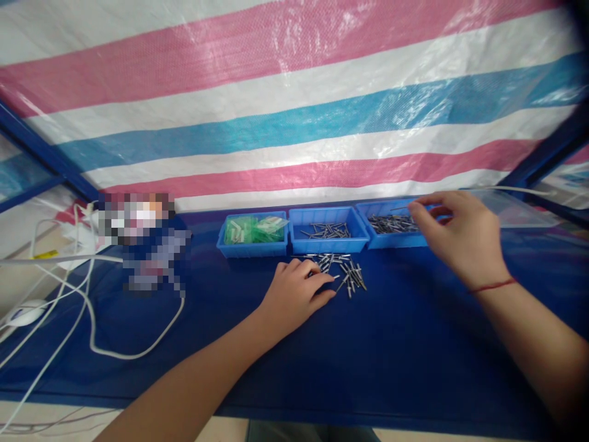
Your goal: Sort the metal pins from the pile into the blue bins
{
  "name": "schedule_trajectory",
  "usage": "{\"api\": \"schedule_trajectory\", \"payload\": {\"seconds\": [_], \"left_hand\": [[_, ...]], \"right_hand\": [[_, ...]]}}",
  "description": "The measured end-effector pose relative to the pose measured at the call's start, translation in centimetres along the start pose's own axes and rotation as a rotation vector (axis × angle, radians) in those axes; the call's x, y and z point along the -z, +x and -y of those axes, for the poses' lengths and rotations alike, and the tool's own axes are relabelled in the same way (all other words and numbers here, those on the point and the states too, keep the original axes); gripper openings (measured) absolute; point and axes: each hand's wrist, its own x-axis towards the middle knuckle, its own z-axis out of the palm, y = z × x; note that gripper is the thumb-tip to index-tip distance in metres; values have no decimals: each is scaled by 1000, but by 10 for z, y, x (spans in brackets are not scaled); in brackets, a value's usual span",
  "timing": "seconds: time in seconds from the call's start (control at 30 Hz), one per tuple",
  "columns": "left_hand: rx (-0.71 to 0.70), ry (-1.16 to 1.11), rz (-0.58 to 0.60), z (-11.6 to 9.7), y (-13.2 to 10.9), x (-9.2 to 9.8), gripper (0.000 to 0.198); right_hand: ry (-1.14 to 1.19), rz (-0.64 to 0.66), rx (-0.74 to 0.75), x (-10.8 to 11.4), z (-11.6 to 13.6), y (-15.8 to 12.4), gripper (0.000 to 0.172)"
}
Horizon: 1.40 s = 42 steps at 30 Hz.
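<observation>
My right hand (464, 230) is raised over the right-hand blue bin (400, 240), its thumb and index finger pinching a thin metal blind rivet (399, 209) that points left. My left hand (294, 294) rests on the blue table at the left side of a loose pile of blind rivets (352, 276). Its thumb and index finger are apart, the index fingertip close to a rivet; the other fingers curl over part of the pile and hide it. More rivets lie in the middle blue bin (329, 247) and in the right-hand one.
The left blue bin (253, 250) holds green packets. White cables (133, 356) and a white mouse (27, 312) lie on the left, near a blurred-out patch. A striped plastic sheet (294, 129) hangs behind the blue table (368, 368). A clear plastic sheet or lid (519, 209) is behind my right hand.
</observation>
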Motion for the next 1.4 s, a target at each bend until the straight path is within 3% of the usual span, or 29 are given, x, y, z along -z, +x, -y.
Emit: {"api": "schedule_trajectory", "payload": {"seconds": [0.1,0.23,0.37,0.5,0.63,0.77,0.9,1.03,1.23,1.4], "left_hand": [[-2,32,4,1,1,0,22],[-8,67,-13,1,2,-1,22],[-21,107,-24,2,1,-3,22],[-39,160,-5,1,1,-3,24],[-32,220,-18,-1,1,-4,22],[7,236,-23,-2,1,-4,18],[3,206,-21,-2,1,-3,16],[-16,83,-40,-1,2,0,22],[-59,-203,-201,-3,3,6,20],[158,-574,-320,-3,5,1,16]], "right_hand": [[-170,2,2,-8,-20,2,22],[-182,37,19,-18,-26,-1,34],[-110,-13,77,-16,-4,-6,39],[24,-8,187,-12,30,-17,27],[212,206,388,-14,59,-33,8],[306,534,555,-20,75,-48,11],[379,672,562,-25,77,-55,11],[408,654,471,-27,75,-55,4],[457,616,424,-26,74,-54,10],[562,616,369,-26,76,-55,10]]}}
